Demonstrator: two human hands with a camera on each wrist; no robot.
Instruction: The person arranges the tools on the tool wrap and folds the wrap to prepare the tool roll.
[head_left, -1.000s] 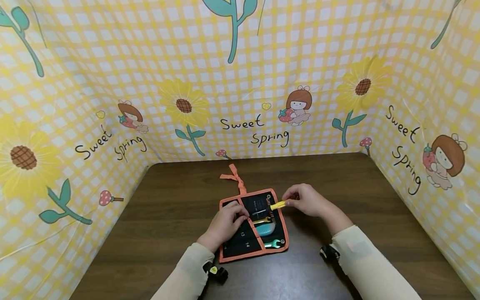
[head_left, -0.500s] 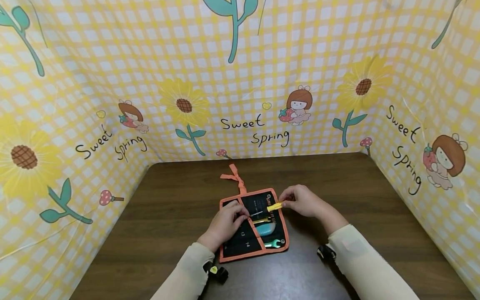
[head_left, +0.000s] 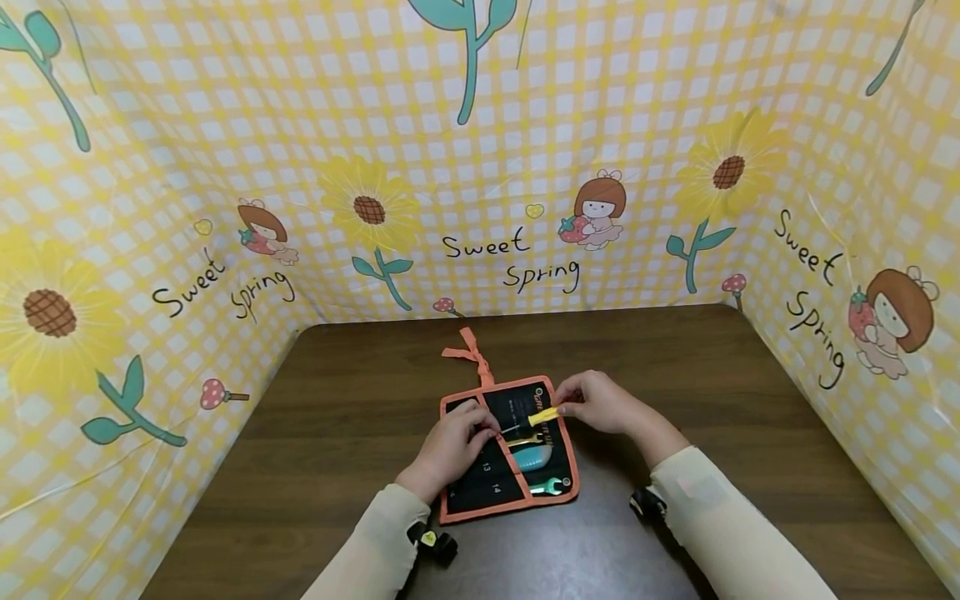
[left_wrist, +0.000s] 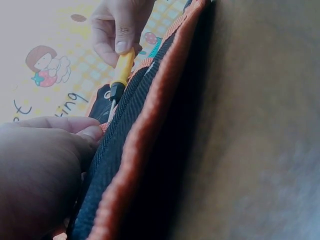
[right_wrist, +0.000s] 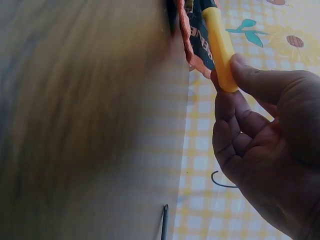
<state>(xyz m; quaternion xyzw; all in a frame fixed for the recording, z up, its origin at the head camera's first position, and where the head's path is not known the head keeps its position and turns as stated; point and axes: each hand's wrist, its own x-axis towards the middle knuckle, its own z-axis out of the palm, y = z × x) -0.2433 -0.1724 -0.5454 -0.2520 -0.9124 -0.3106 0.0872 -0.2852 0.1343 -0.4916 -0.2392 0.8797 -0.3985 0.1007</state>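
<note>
A black tool pouch (head_left: 468, 492) with orange edging lies unrolled on the table. My right hand (head_left: 600, 403) pinches the end of a screwdriver's yellow handle (head_left: 543, 416) between thumb and fingers, as the right wrist view also shows. The screwdriver's thin shaft (left_wrist: 112, 111) points down at the orange-trimmed pocket edge, its tip hidden at the pocket mouth. That edge is pinched by the thumb and finger of my left hand (head_left: 452, 446), beside the shaft. Nearer me in the pockets sit a yellow wrench (head_left: 527, 441), a teal-handled tool (head_left: 531, 458) and a green wrench (head_left: 551, 487).
An orange tie strap (head_left: 477, 358) extends from the pouch's far edge across the brown wooden table (head_left: 360, 392). Checked cloth walls (head_left: 487, 183) enclose the table at the back and sides. A thin dark rod (right_wrist: 165, 222) shows at the bottom of the right wrist view.
My right hand has moved left and slightly down with the screwdriver, bringing its shaft to the pocket edge. The left hand and the pouch have stayed in place.
</note>
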